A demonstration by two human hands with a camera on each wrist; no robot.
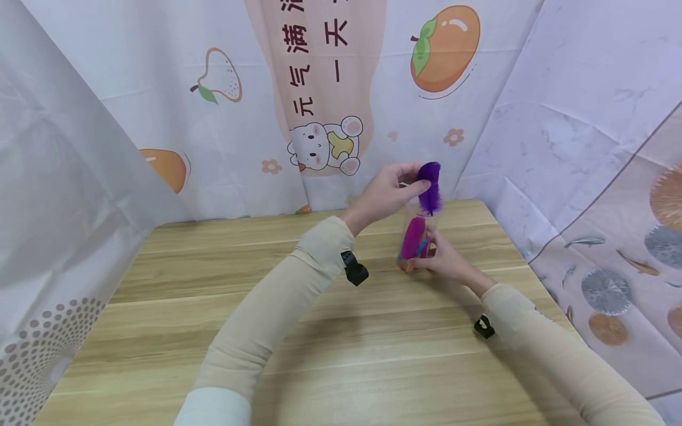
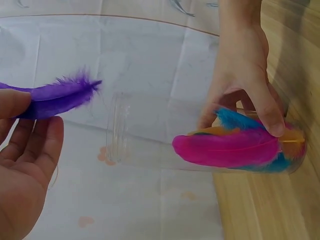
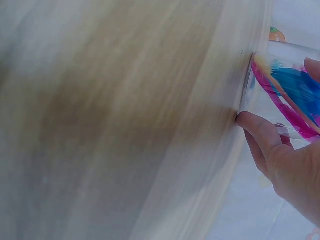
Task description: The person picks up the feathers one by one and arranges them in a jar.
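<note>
My left hand [image 1: 391, 190] pinches a purple feather [image 1: 430, 188] between thumb and fingers. The feather's fluffy quill end points down, just above the mouth of a clear jar [image 2: 117, 130], and apart from it in the left wrist view. My right hand [image 1: 444, 258] grips the jar low down, where it stands upright on the table. Inside the jar lie a magenta feather [image 2: 227, 147], a blue feather [image 2: 237, 119] and some orange ones, gathered toward the bottom. In the right wrist view, the right hand [image 3: 290, 165] curls round the jar's base, and its upper part is cut off.
The wooden table [image 1: 213, 284] reaches toward me from a printed curtain [image 1: 224, 130] hung along its back edge. Another patterned cloth [image 1: 613, 248] hangs on the right. A black camera mount [image 1: 354, 269] sits on the left wrist, and another mount [image 1: 483, 326] on the right.
</note>
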